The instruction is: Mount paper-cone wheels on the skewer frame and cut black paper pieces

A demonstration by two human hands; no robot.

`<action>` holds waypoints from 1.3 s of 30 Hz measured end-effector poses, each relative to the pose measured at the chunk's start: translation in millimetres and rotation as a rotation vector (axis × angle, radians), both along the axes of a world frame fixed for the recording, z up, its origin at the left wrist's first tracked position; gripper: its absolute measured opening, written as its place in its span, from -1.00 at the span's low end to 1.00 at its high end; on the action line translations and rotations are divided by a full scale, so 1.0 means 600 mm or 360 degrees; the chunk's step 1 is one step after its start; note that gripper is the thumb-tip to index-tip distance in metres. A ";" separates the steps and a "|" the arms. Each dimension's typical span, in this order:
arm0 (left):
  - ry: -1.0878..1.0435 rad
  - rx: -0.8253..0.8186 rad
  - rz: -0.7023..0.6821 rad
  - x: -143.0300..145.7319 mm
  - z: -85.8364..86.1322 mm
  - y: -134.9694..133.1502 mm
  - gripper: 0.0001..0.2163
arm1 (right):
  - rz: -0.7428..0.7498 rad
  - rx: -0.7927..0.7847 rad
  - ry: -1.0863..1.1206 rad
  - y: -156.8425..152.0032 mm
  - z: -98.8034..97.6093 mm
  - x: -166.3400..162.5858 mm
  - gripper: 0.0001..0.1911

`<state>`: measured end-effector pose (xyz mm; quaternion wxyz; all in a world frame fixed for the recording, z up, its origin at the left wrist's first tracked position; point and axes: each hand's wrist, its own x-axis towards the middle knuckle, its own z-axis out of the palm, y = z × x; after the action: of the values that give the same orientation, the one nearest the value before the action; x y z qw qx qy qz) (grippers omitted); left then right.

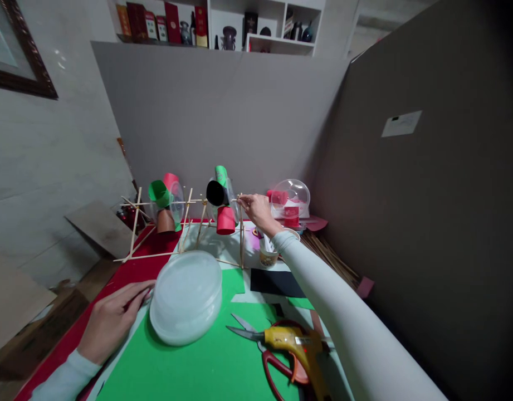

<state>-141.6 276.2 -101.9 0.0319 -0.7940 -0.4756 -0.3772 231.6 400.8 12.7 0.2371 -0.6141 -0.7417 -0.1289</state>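
My right hand (258, 210) reaches forward, its thumb and fingertips closed on the right end of a thin wooden stick (235, 199). That end lies at the top of a wooden-stick frame (242, 239). Beside it on the stick sits a wheel of clear plastic discs with green, black and red paper tubes (225, 220). A similar wheel with green, red and brown tubes (166, 220) hangs further left on the frame. My left hand (114, 317) rests low at the left, fingertips pressed together by the rim of stacked translucent plastic lids (185, 298). Whether it pinches anything is hidden.
Scissors (277, 365) and a yellow glue gun (296, 342) lie on green card (189, 367). Beyond are black paper (277, 282), a paper cup (268, 257), a clear plastic dome (296, 196) and a bundle of sticks (331, 256). Grey panels (223, 111) stand behind and right.
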 end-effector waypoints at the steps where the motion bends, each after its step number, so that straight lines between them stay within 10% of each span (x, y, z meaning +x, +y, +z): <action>1: -0.0010 -0.0003 0.0000 0.000 0.000 0.000 -0.61 | -0.0001 0.0007 0.0008 0.001 -0.004 -0.002 -0.70; 21: -0.0047 -0.0060 -0.0040 0.002 0.000 0.000 -0.66 | 0.0011 -0.0026 -0.0050 0.004 -0.008 0.010 -0.70; 31: -0.0144 -0.0116 -0.0064 0.005 -0.002 -0.002 -0.69 | 0.0004 0.0183 -0.0029 -0.039 0.043 0.017 -0.61; 39: -0.0178 -0.0163 -0.0064 0.007 -0.001 -0.001 -0.70 | 0.0591 0.0331 -0.0202 -0.104 0.113 -0.061 -0.35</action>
<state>-137.5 275.9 -102.4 -0.0429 -0.7817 -0.4793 -0.3967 195.3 338.3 80.8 0.2716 -0.4299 -0.8382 -0.1972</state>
